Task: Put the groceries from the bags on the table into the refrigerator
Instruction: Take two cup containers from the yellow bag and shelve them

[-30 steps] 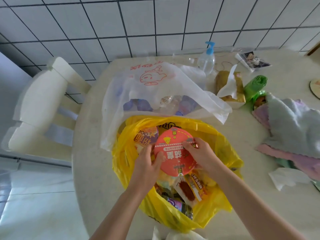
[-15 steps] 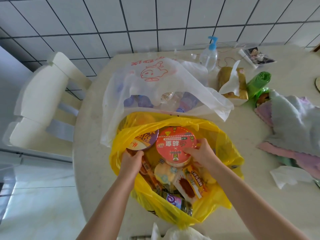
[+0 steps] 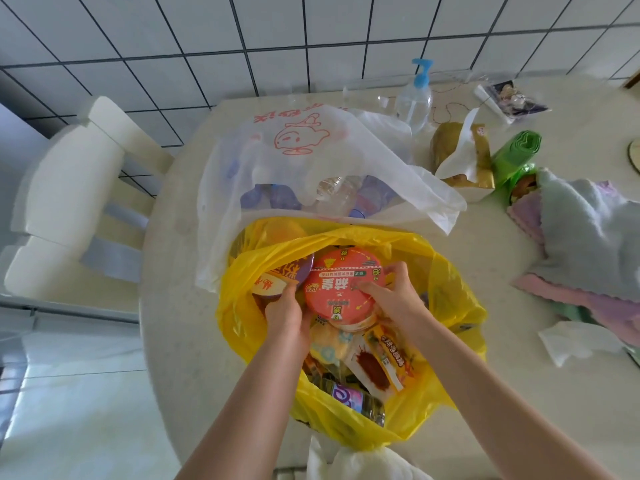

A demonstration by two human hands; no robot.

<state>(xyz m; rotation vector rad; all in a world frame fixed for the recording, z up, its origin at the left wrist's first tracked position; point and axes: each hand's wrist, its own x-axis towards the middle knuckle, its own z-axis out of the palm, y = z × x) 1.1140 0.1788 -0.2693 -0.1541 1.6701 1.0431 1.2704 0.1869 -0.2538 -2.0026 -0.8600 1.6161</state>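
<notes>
At the far left we see a white plastic chair (image 3: 74, 188) that stands beside the round cream table (image 3: 173, 323). On the table, near its middle, lies a translucent white plastic bag with a red cartoon print (image 3: 298, 157), and clear plastic bottles (image 3: 337, 195) show through it. Just in front of it sits an open yellow plastic bag (image 3: 446, 299), full of groceries. Both our hands are inside its mouth.

Our left hand (image 3: 285, 315) reaches in at the left side, and its fingers (image 3: 289, 289) are curled at the rim of a round purple and orange noodle cup (image 3: 287, 275); we cannot tell if they really grip it. Next to this cup is a round red-lidded instant noodle bowl (image 3: 341, 289), tilted toward us. Our right hand (image 3: 398, 299) holds this bowl, with the thumb on the lid and the other fingers curled round the right edge. Below the bowl lie a flat sauce packet with a red picture (image 3: 377, 362) and a dark bottle with a purple label (image 3: 353, 400).

Further right on the table stand a clear pump bottle with a blue head (image 3: 415, 98), a golden tissue pack (image 3: 464, 157), a roll of green bags (image 3: 516, 150) and some folded pastel cloths (image 3: 588, 230).
</notes>
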